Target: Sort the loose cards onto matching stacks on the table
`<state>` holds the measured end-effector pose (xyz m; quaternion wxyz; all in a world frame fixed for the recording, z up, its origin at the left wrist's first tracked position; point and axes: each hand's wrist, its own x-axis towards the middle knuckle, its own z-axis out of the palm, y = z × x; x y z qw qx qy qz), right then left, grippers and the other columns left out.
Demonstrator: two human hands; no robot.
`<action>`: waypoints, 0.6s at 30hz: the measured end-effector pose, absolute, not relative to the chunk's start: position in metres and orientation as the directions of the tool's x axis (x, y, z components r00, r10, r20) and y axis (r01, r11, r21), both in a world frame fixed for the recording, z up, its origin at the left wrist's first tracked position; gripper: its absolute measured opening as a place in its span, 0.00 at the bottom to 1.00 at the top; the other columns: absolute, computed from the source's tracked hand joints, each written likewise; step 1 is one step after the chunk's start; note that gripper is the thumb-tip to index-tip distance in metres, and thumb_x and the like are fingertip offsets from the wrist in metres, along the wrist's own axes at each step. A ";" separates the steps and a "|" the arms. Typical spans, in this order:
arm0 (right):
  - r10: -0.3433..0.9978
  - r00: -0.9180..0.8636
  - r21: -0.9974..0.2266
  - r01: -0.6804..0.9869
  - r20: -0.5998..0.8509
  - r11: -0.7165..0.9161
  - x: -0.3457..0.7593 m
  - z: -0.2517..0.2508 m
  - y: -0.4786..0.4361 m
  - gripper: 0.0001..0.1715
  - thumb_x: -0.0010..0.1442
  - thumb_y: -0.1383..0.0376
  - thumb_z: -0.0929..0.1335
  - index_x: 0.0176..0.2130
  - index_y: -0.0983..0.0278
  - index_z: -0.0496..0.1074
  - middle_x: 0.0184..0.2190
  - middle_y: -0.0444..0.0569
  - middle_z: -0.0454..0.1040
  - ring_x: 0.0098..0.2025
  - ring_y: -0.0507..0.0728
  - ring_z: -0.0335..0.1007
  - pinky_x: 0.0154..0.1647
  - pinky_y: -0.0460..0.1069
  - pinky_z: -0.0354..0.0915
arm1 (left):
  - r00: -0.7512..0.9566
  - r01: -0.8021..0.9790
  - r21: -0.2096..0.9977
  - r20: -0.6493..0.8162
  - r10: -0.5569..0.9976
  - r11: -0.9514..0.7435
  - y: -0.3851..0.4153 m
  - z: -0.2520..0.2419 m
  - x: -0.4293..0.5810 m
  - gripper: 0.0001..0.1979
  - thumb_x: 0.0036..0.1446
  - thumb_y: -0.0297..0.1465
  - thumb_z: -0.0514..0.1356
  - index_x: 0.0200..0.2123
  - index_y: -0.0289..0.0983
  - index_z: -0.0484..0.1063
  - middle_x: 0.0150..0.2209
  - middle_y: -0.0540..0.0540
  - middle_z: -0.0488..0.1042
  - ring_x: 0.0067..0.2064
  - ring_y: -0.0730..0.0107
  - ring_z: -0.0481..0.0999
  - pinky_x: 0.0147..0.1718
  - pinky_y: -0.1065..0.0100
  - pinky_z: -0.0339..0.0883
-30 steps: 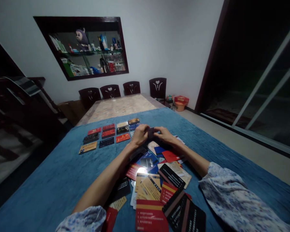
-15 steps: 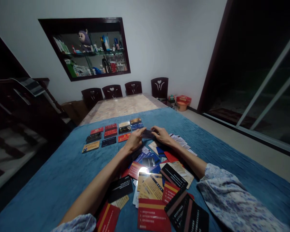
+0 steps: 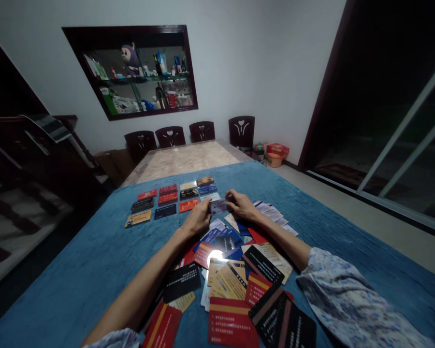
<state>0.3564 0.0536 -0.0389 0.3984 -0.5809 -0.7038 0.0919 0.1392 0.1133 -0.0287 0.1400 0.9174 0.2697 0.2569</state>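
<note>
A pale purple-grey card (image 3: 219, 206) is held up between my two hands, over the far edge of a loose heap. My left hand (image 3: 199, 216) pinches its left end, and my right hand (image 3: 240, 204) grips the right end. Below lie scattered cards, among them a red one (image 3: 232, 321), a black one (image 3: 183, 281) and a yellow one (image 3: 229, 282). Small stacks in rows stand beyond my left hand, including a yellow stack (image 3: 138, 218), a dark blue one (image 3: 166, 211) and an orange-red one (image 3: 188, 205).
A blue cloth (image 3: 94, 261) covers the near part of the table, with bare marbled tabletop (image 3: 188, 157) beyond. White cards (image 3: 275, 215) lie fanned behind my right forearm. Dark chairs (image 3: 241, 130) stand at the far end, under a wall shelf (image 3: 159, 77).
The held card has tilted so its face shows more clearly. My left hand has moved slightly down and left, uncovering a pale card in the rows. The view has shifted slightly.
</note>
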 end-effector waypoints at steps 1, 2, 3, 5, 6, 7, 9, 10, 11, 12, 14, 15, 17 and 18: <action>0.889 -0.010 -0.589 0.745 0.459 0.313 0.356 -0.039 0.054 0.12 0.57 0.68 0.65 0.43 0.62 0.67 0.30 0.45 0.74 0.31 0.54 0.68 0.37 0.47 0.62 | 0.717 0.437 0.404 0.384 0.582 -0.804 0.112 -0.029 0.139 0.31 0.49 0.19 0.58 0.59 0.33 0.65 0.53 0.36 0.75 0.54 0.55 0.74 0.56 0.54 0.67; 0.886 -0.014 -0.585 0.747 0.463 0.317 0.355 -0.040 0.054 0.12 0.57 0.68 0.66 0.43 0.62 0.67 0.30 0.45 0.74 0.31 0.54 0.68 0.37 0.47 0.62 | 0.714 0.448 0.410 0.371 0.594 -0.794 0.111 -0.028 0.138 0.31 0.50 0.19 0.59 0.59 0.34 0.64 0.51 0.37 0.76 0.52 0.56 0.75 0.55 0.55 0.68; 0.885 -0.019 -0.579 0.750 0.466 0.320 0.355 -0.040 0.055 0.12 0.56 0.68 0.66 0.43 0.62 0.67 0.30 0.45 0.74 0.32 0.54 0.68 0.38 0.47 0.62 | 0.711 0.457 0.414 0.362 0.603 -0.787 0.110 -0.028 0.138 0.31 0.51 0.19 0.59 0.60 0.34 0.64 0.49 0.39 0.77 0.51 0.57 0.76 0.54 0.56 0.69; 0.885 -0.030 -0.566 0.759 0.465 0.323 0.354 -0.040 0.055 0.14 0.54 0.69 0.66 0.43 0.62 0.67 0.31 0.45 0.74 0.33 0.54 0.68 0.39 0.48 0.62 | 0.705 0.469 0.415 0.355 0.614 -0.779 0.107 -0.028 0.138 0.30 0.52 0.19 0.58 0.59 0.34 0.65 0.45 0.40 0.78 0.47 0.59 0.77 0.52 0.58 0.70; 0.886 -0.040 -0.559 0.763 0.461 0.325 0.354 -0.040 0.055 0.15 0.53 0.69 0.67 0.43 0.62 0.68 0.31 0.45 0.73 0.34 0.55 0.68 0.39 0.48 0.62 | 0.701 0.474 0.413 0.357 0.618 -0.777 0.106 -0.028 0.138 0.29 0.52 0.19 0.58 0.59 0.34 0.65 0.44 0.40 0.79 0.46 0.59 0.78 0.51 0.58 0.70; 0.889 -0.053 -0.555 0.764 0.455 0.329 0.355 -0.040 0.054 0.17 0.52 0.69 0.67 0.44 0.62 0.68 0.32 0.45 0.73 0.34 0.55 0.68 0.39 0.48 0.62 | 0.694 0.480 0.411 0.362 0.622 -0.775 0.105 -0.029 0.139 0.28 0.52 0.19 0.58 0.58 0.34 0.66 0.43 0.40 0.79 0.45 0.59 0.78 0.50 0.59 0.70; 0.895 -0.085 -0.553 0.760 0.438 0.343 0.356 -0.038 0.052 0.21 0.49 0.70 0.68 0.45 0.62 0.67 0.34 0.45 0.73 0.35 0.55 0.67 0.40 0.48 0.62 | 0.680 0.492 0.407 0.373 0.631 -0.770 0.103 -0.030 0.140 0.28 0.53 0.19 0.58 0.58 0.34 0.66 0.45 0.39 0.78 0.46 0.58 0.77 0.50 0.59 0.71; 0.897 -0.104 -0.553 0.756 0.429 0.351 0.356 -0.037 0.051 0.23 0.48 0.70 0.68 0.46 0.63 0.67 0.36 0.46 0.73 0.36 0.55 0.67 0.40 0.48 0.62 | 0.673 0.498 0.406 0.377 0.636 -0.767 0.102 -0.031 0.141 0.28 0.53 0.20 0.58 0.58 0.34 0.66 0.47 0.38 0.78 0.47 0.58 0.77 0.50 0.59 0.70; 0.900 -0.123 -0.553 0.752 0.418 0.359 0.357 -0.036 0.051 0.24 0.48 0.70 0.68 0.47 0.63 0.67 0.37 0.46 0.73 0.36 0.55 0.67 0.40 0.48 0.62 | 0.668 0.502 0.406 0.379 0.641 -0.763 0.102 -0.032 0.141 0.28 0.53 0.20 0.58 0.58 0.34 0.66 0.48 0.38 0.77 0.48 0.58 0.77 0.51 0.59 0.70; 0.902 -0.140 -0.552 0.749 0.409 0.366 0.358 -0.035 0.050 0.26 0.48 0.70 0.68 0.48 0.64 0.67 0.39 0.47 0.73 0.37 0.55 0.67 0.41 0.48 0.62 | 0.664 0.505 0.409 0.378 0.645 -0.760 0.102 -0.032 0.142 0.28 0.53 0.20 0.58 0.59 0.34 0.65 0.49 0.38 0.77 0.49 0.57 0.76 0.52 0.58 0.69; 0.905 -0.165 -0.547 0.749 0.392 0.373 0.358 -0.035 0.051 0.29 0.47 0.70 0.69 0.50 0.64 0.67 0.43 0.49 0.73 0.41 0.56 0.68 0.44 0.49 0.63 | 0.661 0.506 0.422 0.370 0.653 -0.752 0.101 -0.034 0.143 0.29 0.53 0.20 0.58 0.59 0.34 0.65 0.50 0.38 0.76 0.50 0.58 0.75 0.53 0.58 0.68; 0.909 -0.170 -0.544 0.753 0.381 0.369 0.359 -0.035 0.051 0.29 0.48 0.70 0.70 0.51 0.65 0.67 0.44 0.50 0.72 0.43 0.57 0.68 0.46 0.50 0.63 | 0.659 0.507 0.432 0.364 0.658 -0.746 0.101 -0.034 0.144 0.29 0.53 0.20 0.58 0.59 0.34 0.65 0.51 0.38 0.76 0.50 0.58 0.75 0.54 0.57 0.68; 0.917 -0.170 -0.538 0.766 0.361 0.353 0.359 -0.038 0.053 0.31 0.48 0.70 0.70 0.53 0.65 0.68 0.44 0.52 0.72 0.45 0.59 0.68 0.48 0.51 0.64 | 0.653 0.508 0.456 0.350 0.672 -0.731 0.101 -0.035 0.144 0.28 0.53 0.21 0.59 0.58 0.34 0.65 0.51 0.37 0.76 0.51 0.58 0.74 0.54 0.57 0.67; 0.920 -0.168 -0.535 0.771 0.353 0.346 0.360 -0.040 0.055 0.31 0.49 0.70 0.71 0.53 0.65 0.68 0.44 0.52 0.71 0.44 0.59 0.68 0.48 0.52 0.64 | 0.650 0.509 0.468 0.342 0.679 -0.723 0.101 -0.035 0.145 0.27 0.54 0.21 0.59 0.58 0.33 0.65 0.51 0.37 0.75 0.51 0.57 0.74 0.54 0.57 0.67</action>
